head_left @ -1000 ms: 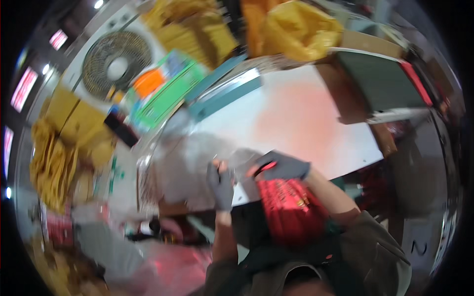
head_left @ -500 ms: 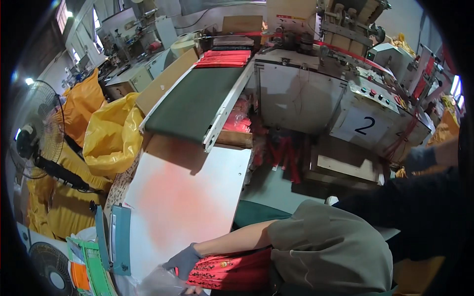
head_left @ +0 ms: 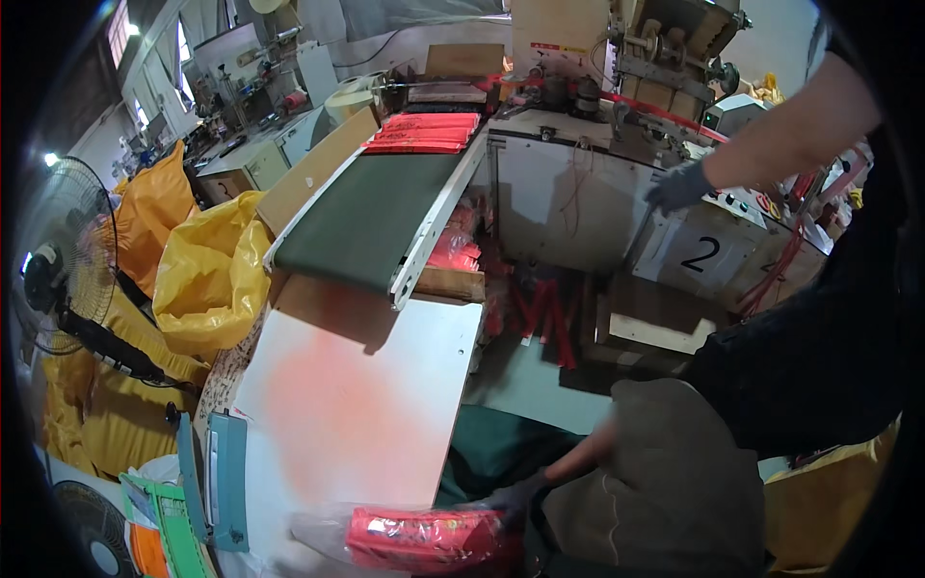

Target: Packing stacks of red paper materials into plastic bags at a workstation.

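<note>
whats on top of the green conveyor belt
A row of flat red packets lies at the far end of the green conveyor belt. The near stretch carries nothing. Where the belt meets the machine is hidden behind the packets.

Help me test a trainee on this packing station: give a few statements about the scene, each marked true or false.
1. The conveyor belt is dark green, with flat red packets at its far end. True.
2. The yellow bags sit to the right of the belt. False: they sit to its left.
3. The gloved right hand holds a bundle of red packets wrapped in clear plastic. True.
4. The fan stands on the white table. False: it stands off the table at the far left, past the yellow bags.
</note>
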`<action>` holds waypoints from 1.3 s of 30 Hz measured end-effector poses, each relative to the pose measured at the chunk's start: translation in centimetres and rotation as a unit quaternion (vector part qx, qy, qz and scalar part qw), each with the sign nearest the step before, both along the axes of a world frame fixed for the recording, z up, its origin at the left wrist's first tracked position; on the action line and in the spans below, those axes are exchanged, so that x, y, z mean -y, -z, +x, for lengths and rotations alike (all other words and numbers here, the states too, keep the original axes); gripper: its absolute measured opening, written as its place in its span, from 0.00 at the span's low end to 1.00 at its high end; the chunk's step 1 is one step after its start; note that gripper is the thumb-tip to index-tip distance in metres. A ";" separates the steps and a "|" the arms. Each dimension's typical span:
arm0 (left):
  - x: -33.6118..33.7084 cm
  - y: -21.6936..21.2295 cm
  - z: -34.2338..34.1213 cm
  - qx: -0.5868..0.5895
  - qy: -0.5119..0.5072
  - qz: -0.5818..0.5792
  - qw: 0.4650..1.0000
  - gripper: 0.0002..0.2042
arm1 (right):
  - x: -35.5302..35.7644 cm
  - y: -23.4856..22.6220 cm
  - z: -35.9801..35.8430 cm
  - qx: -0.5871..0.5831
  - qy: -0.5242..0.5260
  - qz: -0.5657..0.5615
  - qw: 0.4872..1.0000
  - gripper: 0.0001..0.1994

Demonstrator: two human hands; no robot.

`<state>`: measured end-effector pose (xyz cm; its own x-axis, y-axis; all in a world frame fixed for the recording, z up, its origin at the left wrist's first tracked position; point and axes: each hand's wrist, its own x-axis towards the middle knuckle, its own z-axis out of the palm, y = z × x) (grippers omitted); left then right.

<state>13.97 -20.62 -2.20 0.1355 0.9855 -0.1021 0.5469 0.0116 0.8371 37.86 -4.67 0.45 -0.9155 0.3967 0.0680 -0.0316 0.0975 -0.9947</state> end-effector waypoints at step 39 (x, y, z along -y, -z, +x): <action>-22.8 -10.6 -9.7 0.386 -0.366 0.017 0.847 0.22 | -32.3 -11.5 -31.0 -0.130 0.366 0.432 0.814 0.35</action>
<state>4.29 2.19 8.42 -0.5001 0.8346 -0.2309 -0.3063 0.0790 0.9486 6.88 27.61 11.92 -0.3650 0.5303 0.7652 0.1514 0.8448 -0.5133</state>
